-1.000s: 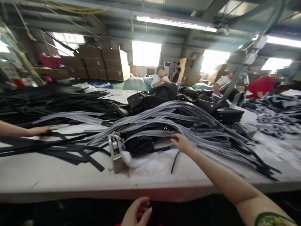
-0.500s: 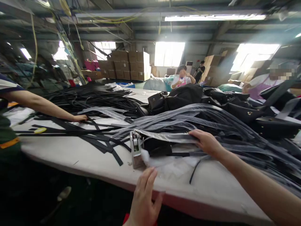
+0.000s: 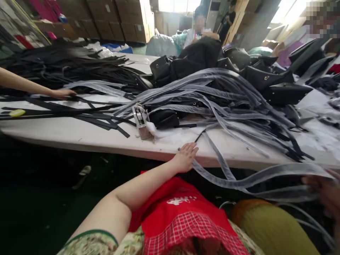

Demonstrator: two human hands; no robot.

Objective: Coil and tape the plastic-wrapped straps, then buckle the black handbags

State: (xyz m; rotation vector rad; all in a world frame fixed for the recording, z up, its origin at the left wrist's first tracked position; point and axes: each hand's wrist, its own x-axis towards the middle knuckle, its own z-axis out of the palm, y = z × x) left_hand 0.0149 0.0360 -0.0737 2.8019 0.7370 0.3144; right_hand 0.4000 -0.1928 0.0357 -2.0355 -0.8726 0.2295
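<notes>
My left hand (image 3: 186,157) is at the table's front edge, its fingers curled over one end of a black strap in clear plastic film (image 3: 220,180). The strap hangs in a loop off the edge and runs to the far right. There my right hand (image 3: 322,186), dim and blurred, is closed on it. A thin black strap tip shows just above my left fingers. Left of that hand a metal tape dispenser (image 3: 142,122) stands on the table, with crumpled white film beside it. More film-wrapped straps (image 3: 231,92) lie heaped behind.
Black bags (image 3: 199,60) are piled behind the straps. Bare black straps (image 3: 79,67) lie at left, where another person's hand (image 3: 62,94) touches some near a yellow oval object (image 3: 17,113). An olive rounded thing (image 3: 271,226) is at lower right. Other people stand across the table.
The view has tipped downward. My right hand has moved from the strap heap to the far right with a film-wrapped strap. My left hand has gone from open to closed at the table edge.
</notes>
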